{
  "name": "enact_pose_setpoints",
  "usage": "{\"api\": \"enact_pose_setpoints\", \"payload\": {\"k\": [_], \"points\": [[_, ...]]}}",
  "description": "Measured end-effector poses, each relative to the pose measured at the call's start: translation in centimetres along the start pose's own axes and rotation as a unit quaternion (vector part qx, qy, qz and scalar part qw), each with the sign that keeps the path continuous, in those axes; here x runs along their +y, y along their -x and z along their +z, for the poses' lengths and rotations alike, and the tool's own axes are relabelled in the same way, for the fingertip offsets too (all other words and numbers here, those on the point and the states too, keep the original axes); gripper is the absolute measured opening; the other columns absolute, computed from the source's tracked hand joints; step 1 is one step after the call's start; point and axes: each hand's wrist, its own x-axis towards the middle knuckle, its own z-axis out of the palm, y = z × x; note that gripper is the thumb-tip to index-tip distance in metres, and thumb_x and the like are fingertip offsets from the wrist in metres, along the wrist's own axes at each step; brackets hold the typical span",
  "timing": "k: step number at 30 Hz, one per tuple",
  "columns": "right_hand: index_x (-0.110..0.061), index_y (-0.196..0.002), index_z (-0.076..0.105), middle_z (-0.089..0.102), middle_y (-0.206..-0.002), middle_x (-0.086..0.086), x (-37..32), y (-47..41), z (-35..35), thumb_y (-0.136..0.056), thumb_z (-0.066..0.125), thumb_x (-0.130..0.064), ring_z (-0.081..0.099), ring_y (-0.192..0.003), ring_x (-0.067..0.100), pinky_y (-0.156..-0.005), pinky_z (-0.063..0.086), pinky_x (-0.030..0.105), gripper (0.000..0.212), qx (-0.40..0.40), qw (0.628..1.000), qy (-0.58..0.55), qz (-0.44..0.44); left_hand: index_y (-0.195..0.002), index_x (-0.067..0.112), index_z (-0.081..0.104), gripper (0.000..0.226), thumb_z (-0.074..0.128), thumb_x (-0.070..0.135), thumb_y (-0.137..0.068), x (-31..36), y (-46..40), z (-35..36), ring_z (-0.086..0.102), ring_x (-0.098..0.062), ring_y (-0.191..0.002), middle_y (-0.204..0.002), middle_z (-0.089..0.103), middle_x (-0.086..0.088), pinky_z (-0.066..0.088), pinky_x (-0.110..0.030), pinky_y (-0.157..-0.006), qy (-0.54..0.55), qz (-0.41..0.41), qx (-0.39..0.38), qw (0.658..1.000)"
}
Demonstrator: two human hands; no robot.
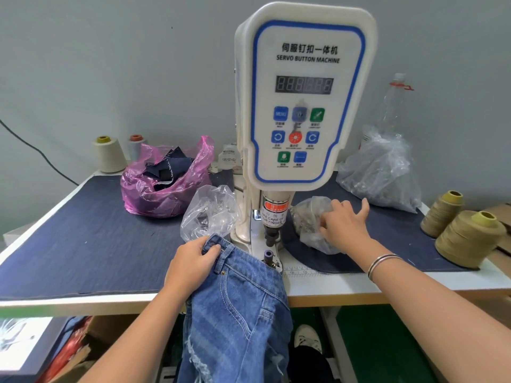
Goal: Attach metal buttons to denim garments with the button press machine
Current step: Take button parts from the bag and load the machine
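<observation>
Jeans hang over the table edge, their waistband pinched by the left hand just before the press. Right hand reaches into a clear bag of buttons, fingertips hidden, thumb spread. Dark denim mat covers the tabletop against a grey wall, with thread cones at right.
</observation>
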Motion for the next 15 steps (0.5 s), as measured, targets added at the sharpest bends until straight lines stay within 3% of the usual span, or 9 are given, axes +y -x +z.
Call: {"api": "enact_pose_setpoints", "payload": {"k": [4,10,15], "points": [[-0.030,-0.104,0.065,0.044,-0.115,-0.001,0.03,-0.12,-0.11,-0.095,0.045,-0.031,0.037,-0.114,0.022,-0.107,-0.005,0.067,0.022,0.007,0.995,0.085,-0.044,-0.068,0.022,0.058,0.023,0.058,0.035,-0.088,0.00,0.06,-0.07,0.060,-0.020,-0.066,-0.062,0.062,0.001,0.049,-0.037,-0.067,0.003,0.000,-0.007,1.000],[-0.035,-0.104,0.067,0.043,-0.124,-0.002,-0.08,-0.39,-0.65,-0.092,0.051,-0.030,0.035,-0.122,0.023,-0.104,-0.012,0.070,0.021,-0.008,0.990,0.122,-0.068,-0.069,0.021,0.059,0.026,0.053,0.043,-0.082,0.08,0.13,-0.16,0.061,-0.021,-0.067,-0.063,0.063,0.000,0.049,-0.038,-0.067,0.012,0.001,-0.011,1.000],[-0.034,-0.091,0.065,0.038,-0.105,-0.004,-0.04,0.52,-0.41,-0.093,0.048,-0.036,0.041,-0.110,0.022,-0.103,-0.007,0.073,0.018,0.029,0.997,0.070,-0.035,-0.066,0.023,0.056,0.025,0.059,0.032,-0.089,-0.10,0.02,0.03,0.059,-0.021,-0.065,-0.062,0.061,0.000,0.049,-0.037,-0.066,-0.001,0.001,-0.005,1.000]]}}
